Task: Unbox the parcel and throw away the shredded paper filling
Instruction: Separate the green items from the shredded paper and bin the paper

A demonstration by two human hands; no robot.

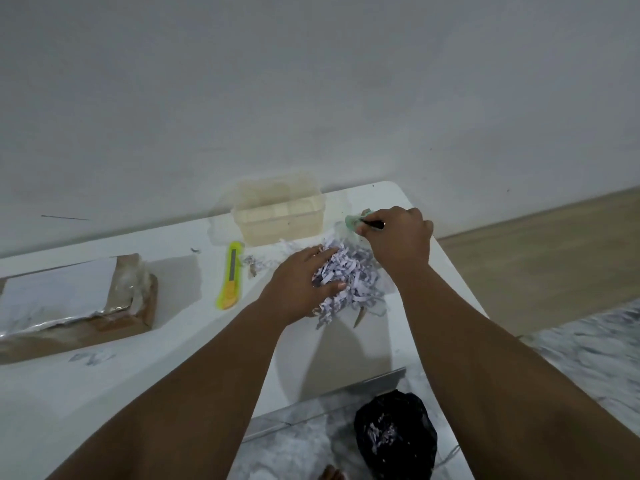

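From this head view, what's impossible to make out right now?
- Small green and dark item: mostly covered by the right hand.
- Brown cardboard parcel: cut off by the left edge.
- Black bin bag on the floor: lower part cut off by the bottom edge.

A matt white table (pixel 104 393) is seen under crinkled shredded paper (pixel 349 275), a brown cardboard parcel (pixel 86 323) wrapped in glossy clear tape, a translucent plastic container (pixel 277 216), a glossy yellow plastic cutter (pixel 230 275) and, on the marbled floor, a shiny black plastic bag (pixel 398 434).
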